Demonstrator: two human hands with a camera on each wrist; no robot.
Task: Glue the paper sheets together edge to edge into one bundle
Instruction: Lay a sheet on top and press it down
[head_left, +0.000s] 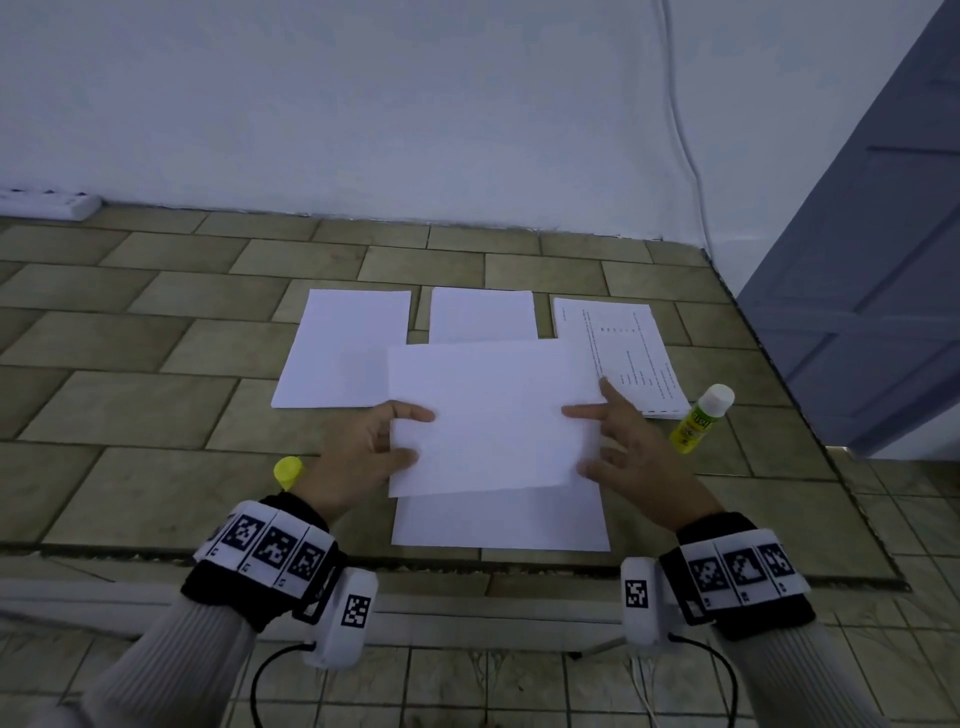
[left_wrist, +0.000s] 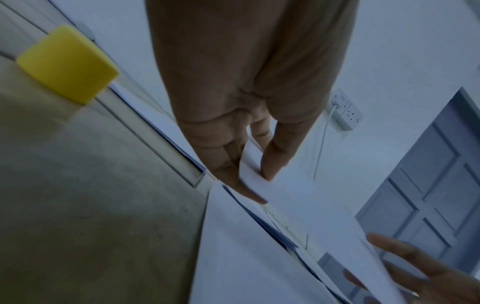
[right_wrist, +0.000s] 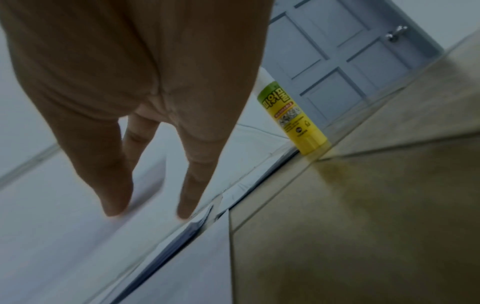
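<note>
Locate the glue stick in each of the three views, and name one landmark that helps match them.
Head: the glue stick stands right of centre, uncapped, beside the printed sheet.
Left wrist: not in it; only its yellow cap shows, upper left.
Right wrist: upright just right of centre, at the papers' edge.
Shared landmark: the grey panelled door.
</note>
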